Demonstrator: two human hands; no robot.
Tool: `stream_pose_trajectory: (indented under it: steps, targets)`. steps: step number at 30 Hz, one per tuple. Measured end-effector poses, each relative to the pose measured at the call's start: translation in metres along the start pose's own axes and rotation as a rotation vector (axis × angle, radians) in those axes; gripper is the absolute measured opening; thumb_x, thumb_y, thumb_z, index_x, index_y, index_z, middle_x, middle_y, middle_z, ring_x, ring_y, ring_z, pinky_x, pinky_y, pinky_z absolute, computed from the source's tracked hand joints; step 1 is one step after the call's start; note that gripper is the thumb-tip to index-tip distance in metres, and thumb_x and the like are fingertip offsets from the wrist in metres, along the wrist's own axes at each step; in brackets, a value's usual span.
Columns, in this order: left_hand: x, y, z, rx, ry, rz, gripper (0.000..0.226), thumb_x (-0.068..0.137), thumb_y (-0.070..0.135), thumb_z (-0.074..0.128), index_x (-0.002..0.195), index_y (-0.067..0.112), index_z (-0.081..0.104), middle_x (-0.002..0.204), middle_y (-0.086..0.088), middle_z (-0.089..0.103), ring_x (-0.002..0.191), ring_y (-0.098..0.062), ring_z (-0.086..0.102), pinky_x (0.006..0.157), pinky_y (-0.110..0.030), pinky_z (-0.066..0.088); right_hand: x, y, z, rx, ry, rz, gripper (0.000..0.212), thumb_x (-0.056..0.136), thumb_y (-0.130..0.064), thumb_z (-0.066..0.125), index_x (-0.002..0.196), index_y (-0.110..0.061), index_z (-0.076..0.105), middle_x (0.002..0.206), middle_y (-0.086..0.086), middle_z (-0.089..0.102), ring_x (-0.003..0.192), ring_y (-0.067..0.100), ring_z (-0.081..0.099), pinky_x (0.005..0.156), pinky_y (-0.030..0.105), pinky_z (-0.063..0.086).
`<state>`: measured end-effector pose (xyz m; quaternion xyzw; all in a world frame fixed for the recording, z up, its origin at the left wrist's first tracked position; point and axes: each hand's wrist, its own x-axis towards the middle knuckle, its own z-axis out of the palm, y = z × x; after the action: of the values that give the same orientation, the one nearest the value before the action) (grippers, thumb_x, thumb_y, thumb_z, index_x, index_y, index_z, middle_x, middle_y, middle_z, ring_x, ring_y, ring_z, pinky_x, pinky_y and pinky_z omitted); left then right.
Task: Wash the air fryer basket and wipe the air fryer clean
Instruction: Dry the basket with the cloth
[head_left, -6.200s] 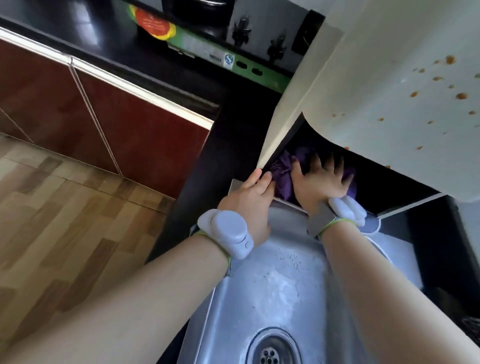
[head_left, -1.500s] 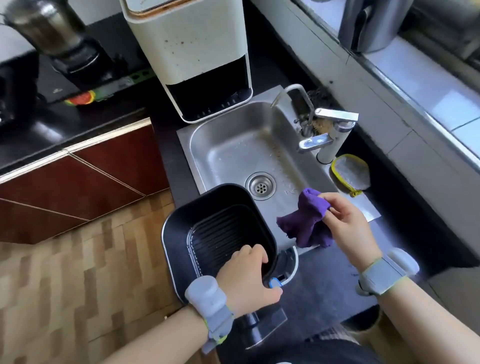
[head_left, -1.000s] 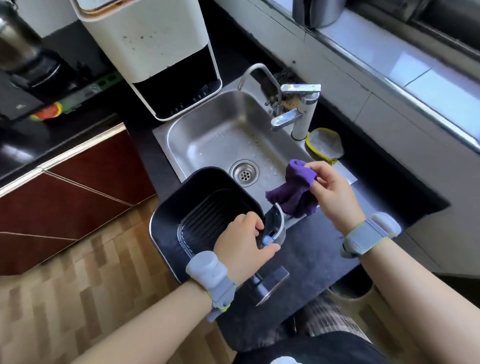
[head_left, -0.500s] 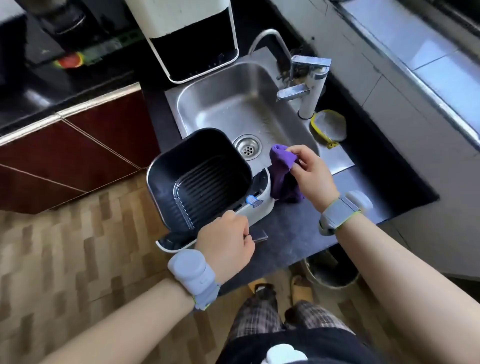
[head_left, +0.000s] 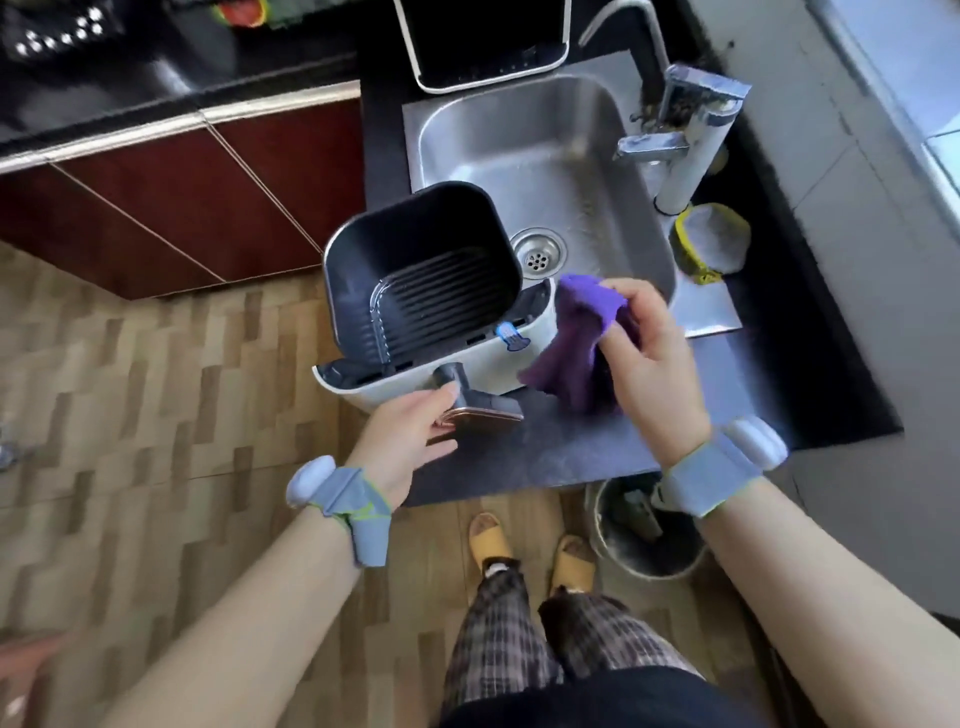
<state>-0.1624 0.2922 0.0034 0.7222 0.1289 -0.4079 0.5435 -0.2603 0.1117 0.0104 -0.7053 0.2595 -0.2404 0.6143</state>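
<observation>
Now: left hand grips basket handle, palm up; right hand pinches purple cloth beside basket front.

No words, brands or numbers can be read anywhere in this view. The only mark is a small blue and white sticker on the white front rim of the air fryer basket, and its print is too small and blurred to make out. A red and green label at the top edge is blurred too.
</observation>
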Motion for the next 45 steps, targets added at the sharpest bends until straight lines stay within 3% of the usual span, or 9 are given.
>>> stream_pose_trajectory:
  steps: [3,6,9,18,25,28,34,41,45]
  targets:
    - [0.001,0.002,0.004,-0.098,-0.011,-0.013,0.015,0.093,0.017,0.055,0.103,0.01,0.063,0.101,-0.011,0.062,0.092,-0.025,0.06,0.094,-0.043,0.05,-0.031,0.01,0.057,-0.01,-0.06,0.033,0.021,0.088,-0.002,0.054,0.103,-0.014,0.061,0.1,-0.01,0.062,0.098,0.004,0.056,0.092,0.021,0.041]
    - [0.006,0.003,0.005,-0.078,-0.075,0.026,0.022,0.092,0.015,0.052,0.104,0.012,0.071,0.106,-0.013,0.069,0.096,-0.023,0.064,0.093,-0.043,0.05,-0.051,0.027,0.098,-0.162,-0.096,-0.072,0.028,0.085,-0.026,0.055,0.106,-0.011,0.064,0.11,-0.002,0.062,0.11,0.017,0.052,0.097,0.032,0.036]
    - [0.013,0.0,0.004,-0.11,-0.078,-0.005,0.025,0.088,0.009,0.051,0.088,0.014,0.075,0.088,-0.008,0.072,0.083,-0.019,0.065,0.082,-0.038,0.055,-0.05,0.045,0.104,-0.334,-0.069,-0.078,0.041,0.086,-0.038,0.043,0.108,-0.012,0.065,0.109,0.004,0.062,0.105,0.025,0.052,0.092,0.036,0.035]
    - [0.023,0.0,0.002,-0.123,-0.054,-0.022,0.017,0.089,0.007,0.052,0.085,0.008,0.069,0.082,-0.012,0.068,0.078,-0.022,0.066,0.076,-0.04,0.058,-0.037,0.058,0.103,-0.413,0.018,0.031,0.037,0.083,-0.037,0.04,0.098,-0.016,0.068,0.102,0.001,0.062,0.095,0.026,0.049,0.083,0.038,0.039]
    - [0.021,-0.001,-0.001,-0.183,-0.044,-0.068,0.01,0.09,0.007,0.055,0.084,0.008,0.063,0.08,-0.01,0.066,0.08,-0.026,0.064,0.077,-0.042,0.056,-0.028,0.052,0.093,-0.461,-0.063,0.291,0.032,0.085,-0.031,0.042,0.097,-0.015,0.067,0.106,0.0,0.056,0.108,0.025,0.042,0.095,0.039,0.033]
    - [0.02,0.001,-0.001,-0.216,-0.088,-0.058,0.016,0.09,0.007,0.053,0.086,0.009,0.068,0.08,-0.009,0.069,0.08,-0.023,0.064,0.082,-0.044,0.055,-0.037,0.031,0.099,-0.355,-0.021,0.179,0.035,0.078,-0.032,0.042,0.096,-0.02,0.069,0.1,-0.005,0.055,0.103,0.018,0.042,0.094,0.034,0.031]
    - [0.021,0.009,-0.005,-0.258,-0.134,-0.037,0.03,0.087,0.009,0.04,0.087,0.009,0.07,0.075,-0.01,0.07,0.067,-0.017,0.067,0.057,-0.03,0.056,-0.032,0.022,0.11,-0.515,-0.06,-0.024,0.031,0.081,-0.027,0.05,0.101,-0.02,0.072,0.103,0.001,0.061,0.1,0.025,0.051,0.087,0.036,0.037]
    - [0.023,0.01,-0.007,-0.285,-0.073,-0.09,0.027,0.091,0.015,0.038,0.099,0.003,0.061,0.079,-0.013,0.065,0.075,-0.026,0.06,0.069,-0.04,0.057,-0.024,0.041,0.112,-0.348,0.036,0.14,0.023,0.083,-0.022,0.044,0.084,-0.014,0.066,0.088,-0.002,0.062,0.093,0.024,0.052,0.085,0.039,0.042]
    - [0.025,0.008,-0.007,-0.267,-0.037,-0.114,0.013,0.09,0.015,0.047,0.093,0.006,0.057,0.09,-0.014,0.058,0.08,-0.027,0.059,0.068,-0.042,0.057,-0.009,0.068,0.096,-0.602,-0.156,0.428,0.024,0.092,-0.024,0.043,0.102,-0.018,0.064,0.116,0.005,0.059,0.114,0.031,0.046,0.095,0.04,0.037]
